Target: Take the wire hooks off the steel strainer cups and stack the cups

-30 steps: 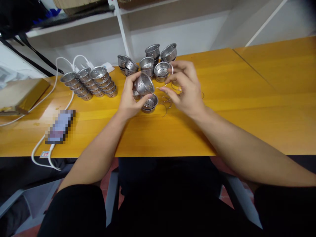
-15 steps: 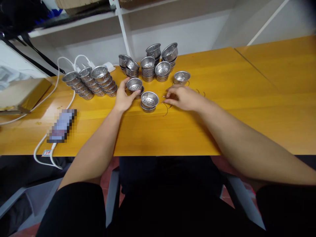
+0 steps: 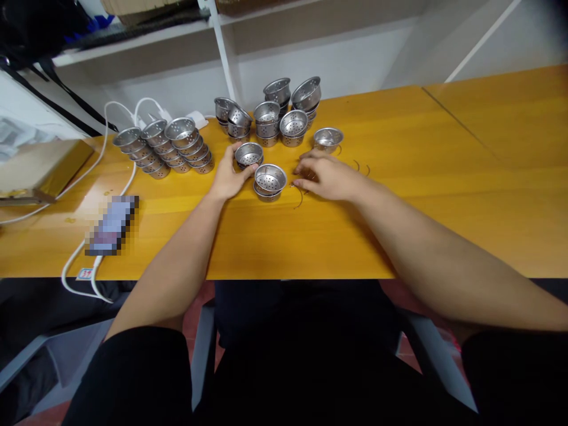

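My left hand point(image 3: 228, 176) has its fingers and thumb around a small perforated metal cup point(image 3: 249, 155), which sits upright on or in another cup largely hidden beneath it. Just to the right and nearer me is a pair of nested cups point(image 3: 270, 179), with a thin dark piece inside the upper one. My right hand point(image 3: 326, 176) rests low over the table, fingers curled and apart from the thumb. Near its fingertips lies a thin curved wire-like piece point(image 3: 300, 198). Behind that hand stands a single cup point(image 3: 328, 139) with thin pieces in it.
Stacked cups point(image 3: 184, 142) stand in leaning columns at the left. More stacks point(image 3: 267, 124) stand at the back. Several curved thin pieces point(image 3: 367, 170) lie to the right. A pixelated phone point(image 3: 113, 226), white cable point(image 3: 73, 260) and cardboard box point(image 3: 48, 168) occupy the left side.
My left hand has moved slightly right with its cup, which now sits more squarely over the one beneath. My right hand has barely moved.
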The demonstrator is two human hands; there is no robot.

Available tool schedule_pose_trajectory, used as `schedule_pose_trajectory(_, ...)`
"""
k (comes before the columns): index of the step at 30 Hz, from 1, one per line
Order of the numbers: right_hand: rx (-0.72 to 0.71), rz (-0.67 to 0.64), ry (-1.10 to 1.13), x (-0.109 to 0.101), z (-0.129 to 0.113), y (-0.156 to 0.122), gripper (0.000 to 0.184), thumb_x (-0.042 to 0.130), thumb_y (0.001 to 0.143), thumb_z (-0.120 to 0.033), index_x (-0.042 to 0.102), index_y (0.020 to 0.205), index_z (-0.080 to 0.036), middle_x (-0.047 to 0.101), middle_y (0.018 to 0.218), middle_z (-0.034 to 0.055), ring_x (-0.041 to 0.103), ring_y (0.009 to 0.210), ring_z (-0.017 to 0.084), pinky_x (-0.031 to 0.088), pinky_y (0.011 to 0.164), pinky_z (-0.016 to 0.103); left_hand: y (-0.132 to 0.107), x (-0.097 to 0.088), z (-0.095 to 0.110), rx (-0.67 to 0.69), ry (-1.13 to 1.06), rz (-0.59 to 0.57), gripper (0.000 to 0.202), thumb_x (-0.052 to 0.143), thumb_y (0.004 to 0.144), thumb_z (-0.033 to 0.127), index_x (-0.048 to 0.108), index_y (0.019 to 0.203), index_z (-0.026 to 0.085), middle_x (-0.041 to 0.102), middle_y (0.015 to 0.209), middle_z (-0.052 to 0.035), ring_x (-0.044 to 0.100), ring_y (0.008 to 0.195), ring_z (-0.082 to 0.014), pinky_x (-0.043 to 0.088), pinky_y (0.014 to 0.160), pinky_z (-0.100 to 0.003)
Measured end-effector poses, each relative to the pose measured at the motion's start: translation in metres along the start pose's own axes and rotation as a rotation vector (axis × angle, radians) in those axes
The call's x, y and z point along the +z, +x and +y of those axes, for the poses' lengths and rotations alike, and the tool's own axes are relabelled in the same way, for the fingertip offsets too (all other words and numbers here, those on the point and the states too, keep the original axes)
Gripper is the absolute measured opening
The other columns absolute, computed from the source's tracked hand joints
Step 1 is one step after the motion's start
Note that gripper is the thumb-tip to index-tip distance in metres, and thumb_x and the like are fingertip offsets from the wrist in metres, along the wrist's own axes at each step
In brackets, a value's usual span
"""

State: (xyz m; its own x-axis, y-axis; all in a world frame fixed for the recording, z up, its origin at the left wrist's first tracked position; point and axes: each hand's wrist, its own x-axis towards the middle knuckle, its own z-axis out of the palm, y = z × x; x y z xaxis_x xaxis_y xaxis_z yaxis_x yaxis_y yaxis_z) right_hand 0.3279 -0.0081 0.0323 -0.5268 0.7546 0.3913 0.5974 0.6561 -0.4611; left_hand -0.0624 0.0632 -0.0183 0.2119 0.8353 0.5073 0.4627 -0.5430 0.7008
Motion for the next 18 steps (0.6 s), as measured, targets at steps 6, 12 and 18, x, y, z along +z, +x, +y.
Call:
schedule_pose_trajectory(6,-0.162,0.113,0.122,-0.011,-0.037,-0.005,0.048,0.085,0.116,-0.045,0.084,0.162,-0.034,0.075,0.177,0.0171,0.071,0.169,0.049,0.057,0.147,0.082,-0.005,-0.012,0.041,0.084,0.026,0.073,0.121,0.077,0.098,0.116,0.054,0.186,0.036,0.061,0.2,-0.0233,0.058,0.192,-0.0487,0.044,0.162,-0.078)
schedule_pose_trajectory(12,-0.298,0.033,0.184,-0.002,-0.056,-0.003,0.014,0.079,0.122,-0.039,0.091,0.125,-0.031,0.076,0.165,0.0175,0.079,0.148,0.043,0.07,0.131,0.071,-0.017,-0.027,0.111,0.214,0.06,-0.083,0.094,0.073,0.107,0.109,0.079,0.163,0.034,0.085,0.167,-0.0156,0.081,0.162,-0.0417,0.062,0.148,-0.067)
schedule_pose_trajectory(18,-0.33,0.209,0.178,-0.001,-0.064,0.0,0.028,0.072,0.129,-0.054,0.089,0.129,-0.033,0.079,0.141,0.0153,0.079,0.131,0.041,0.071,0.12,0.068,-0.024,-0.012,0.122,0.197,0.108,-0.224,0.123,0.102,0.077,0.112,0.075,0.168,0.034,0.08,0.176,-0.0188,0.077,0.169,-0.0482,0.065,0.147,-0.067)
